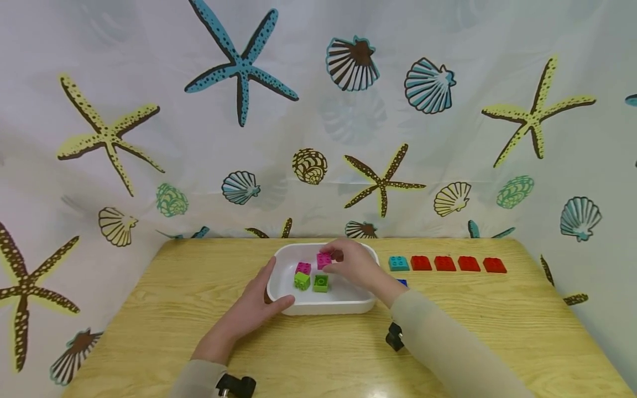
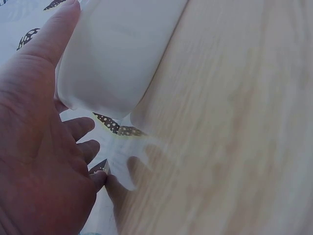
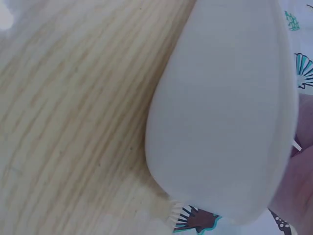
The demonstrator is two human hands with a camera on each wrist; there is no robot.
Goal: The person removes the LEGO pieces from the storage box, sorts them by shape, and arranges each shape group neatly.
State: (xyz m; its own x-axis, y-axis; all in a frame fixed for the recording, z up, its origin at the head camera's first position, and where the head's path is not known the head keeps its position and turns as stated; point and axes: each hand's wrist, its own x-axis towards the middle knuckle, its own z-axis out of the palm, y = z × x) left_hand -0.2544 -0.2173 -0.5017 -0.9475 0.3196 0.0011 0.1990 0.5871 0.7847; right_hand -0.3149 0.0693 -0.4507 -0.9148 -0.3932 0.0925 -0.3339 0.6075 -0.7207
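A white plastic tub stands on the table with pink and green toy bricks inside. My left hand rests against its left end, thumb at the near corner and fingers along the side; the left wrist view shows these fingers loosely spread. My right hand reaches over the right part of the tub, thumb and index finger at opposite sides of a pink brick. Another pink brick, a tilted lime green brick and an upturned green brick lie nearby. In the right wrist view, the tub's wall hides most of that hand.
Right of the tub, a turquoise brick and several red bricks form a row. A blue brick shows partly behind the right forearm. A curtain with starfish and shells closes off the back and sides of the wooden table.
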